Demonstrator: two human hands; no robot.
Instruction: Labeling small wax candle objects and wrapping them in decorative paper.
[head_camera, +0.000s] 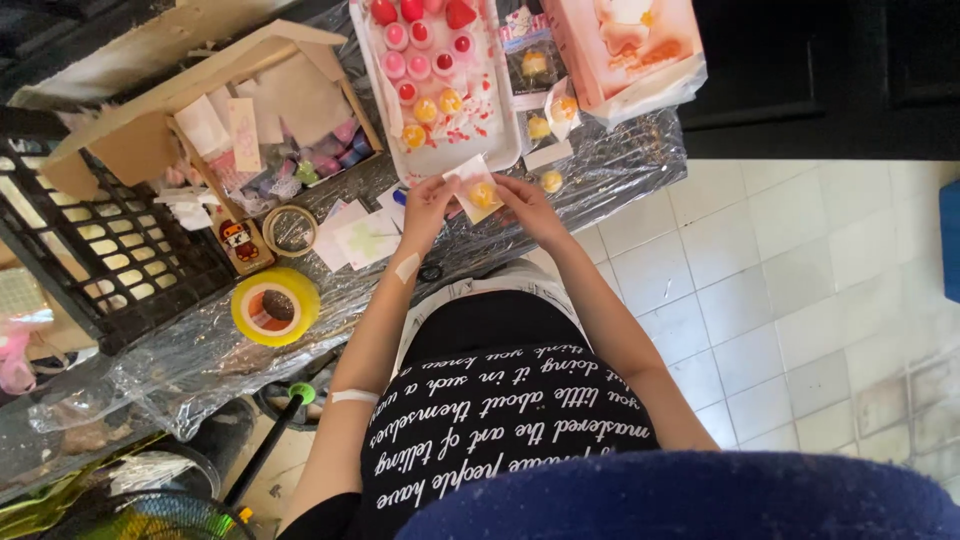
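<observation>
Over the surface (600, 170), both hands — left hand (428, 207), right hand (527, 205) — pinch a clear packet (474, 187) holding a small orange piece. Fingers clamped on its edges; best gripped lightly and level.

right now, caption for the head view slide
Both hands, left hand and right hand, hold a small yellow item in clear wrap.

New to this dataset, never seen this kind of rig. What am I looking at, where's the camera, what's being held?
There is no machine here: a person works with two bare hands. The single picture comes from a camera worn on the head, looking down over the body. The left hand and right hand together hold a small clear packet with a yellow round piece in it. In front, on a table covered in clear plastic film, lies a white tray of small red, pink and yellow pieces. To the left sit a yellow tape roll and an open cardboard box.
</observation>
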